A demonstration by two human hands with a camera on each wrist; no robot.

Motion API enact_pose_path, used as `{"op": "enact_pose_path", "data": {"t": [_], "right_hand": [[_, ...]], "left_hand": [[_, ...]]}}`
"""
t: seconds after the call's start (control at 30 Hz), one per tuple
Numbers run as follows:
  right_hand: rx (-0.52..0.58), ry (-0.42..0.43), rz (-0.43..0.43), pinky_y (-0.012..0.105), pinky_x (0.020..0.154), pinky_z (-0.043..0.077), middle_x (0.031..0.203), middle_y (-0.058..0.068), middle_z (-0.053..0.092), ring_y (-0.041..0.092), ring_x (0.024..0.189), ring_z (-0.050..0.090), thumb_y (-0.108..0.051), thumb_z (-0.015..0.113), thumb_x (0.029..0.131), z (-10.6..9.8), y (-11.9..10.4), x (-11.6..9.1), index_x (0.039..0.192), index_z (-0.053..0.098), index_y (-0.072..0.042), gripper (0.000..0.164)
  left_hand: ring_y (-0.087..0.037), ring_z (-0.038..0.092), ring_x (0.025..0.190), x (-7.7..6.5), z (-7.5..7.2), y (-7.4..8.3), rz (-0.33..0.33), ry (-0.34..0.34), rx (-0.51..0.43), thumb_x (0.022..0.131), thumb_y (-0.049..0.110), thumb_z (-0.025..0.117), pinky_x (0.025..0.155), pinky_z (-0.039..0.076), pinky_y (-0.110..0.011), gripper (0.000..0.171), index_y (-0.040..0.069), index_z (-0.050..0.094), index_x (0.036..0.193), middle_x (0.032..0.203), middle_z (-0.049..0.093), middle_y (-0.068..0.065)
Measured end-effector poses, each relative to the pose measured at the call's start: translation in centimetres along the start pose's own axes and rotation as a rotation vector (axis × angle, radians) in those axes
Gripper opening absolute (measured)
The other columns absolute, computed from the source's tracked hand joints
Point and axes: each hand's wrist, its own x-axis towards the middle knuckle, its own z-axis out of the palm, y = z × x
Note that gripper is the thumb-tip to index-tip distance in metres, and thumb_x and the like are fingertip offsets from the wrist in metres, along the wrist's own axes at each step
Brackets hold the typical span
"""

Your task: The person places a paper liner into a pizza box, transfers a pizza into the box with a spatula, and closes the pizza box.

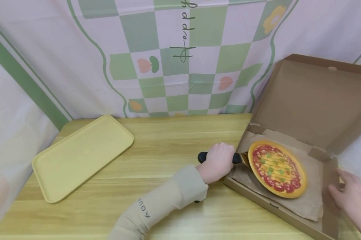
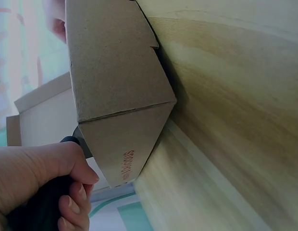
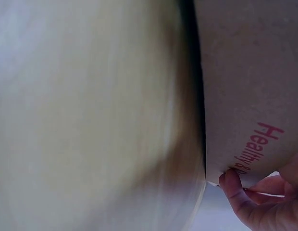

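My left hand (image 1: 218,161) grips the black handle (image 1: 203,157) of a pizza server at the left wall of a cardboard pizza box (image 1: 249,196). The server's metal blade (image 1: 244,159) reaches over that wall to the near-left edge of a whole pizza (image 1: 278,169), mostly hidden beneath it. Red sauce, yellow cheese strips and green pieces top the pizza, which looks tilted over brown lining paper (image 1: 311,205). At the box's right wall, my right hand (image 1: 353,193) pinches the cardboard between thumb and fingers, close to red lettering (image 3: 259,144) in the right wrist view.
The box's lid (image 1: 315,96) stands raised at the back right. A yellow rectangular tray (image 1: 84,160) lies at the left of the wooden table (image 1: 156,140). Behind the table hangs a green-and-white checked cloth (image 1: 174,66).
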Motion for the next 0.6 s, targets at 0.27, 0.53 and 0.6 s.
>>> {"op": "enact_pose_path", "data": {"t": [0.27,0.53,0.6], "right_hand": [[0.019,0.029,-0.017,0.065,0.088,0.022,0.121,0.045,0.028,0.06,0.099,0.034,0.003,0.049,0.079,0.4,0.9,0.4,0.129,0.025,0.018,0.057],[0.01,0.0,-0.008,0.065,0.089,0.021,0.124,0.045,0.025,0.06,0.099,0.033,0.003,0.05,0.08,0.2,0.7,0.3,0.131,0.022,0.017,0.06],[0.013,0.003,-0.002,0.064,0.088,0.022,0.123,0.045,0.025,0.06,0.098,0.035,0.003,0.05,0.08,0.2,0.6,0.3,0.131,0.023,0.017,0.059]], "left_hand": [[-0.004,0.056,0.065,0.1,-0.1,0.3,-0.021,0.006,0.039,0.081,0.026,0.066,0.052,0.046,-0.02,0.005,0.021,0.065,0.083,0.076,0.063,0.008],[-0.005,0.058,0.067,-0.1,-1.0,0.1,-0.042,-0.065,0.066,0.083,0.022,0.063,0.051,0.047,-0.019,0.002,0.021,0.064,0.084,0.079,0.063,0.007],[-0.005,0.058,0.064,-0.2,-1.3,0.0,-0.056,-0.083,0.071,0.082,0.024,0.064,0.048,0.045,-0.019,0.005,0.02,0.064,0.084,0.079,0.063,0.007]]}}
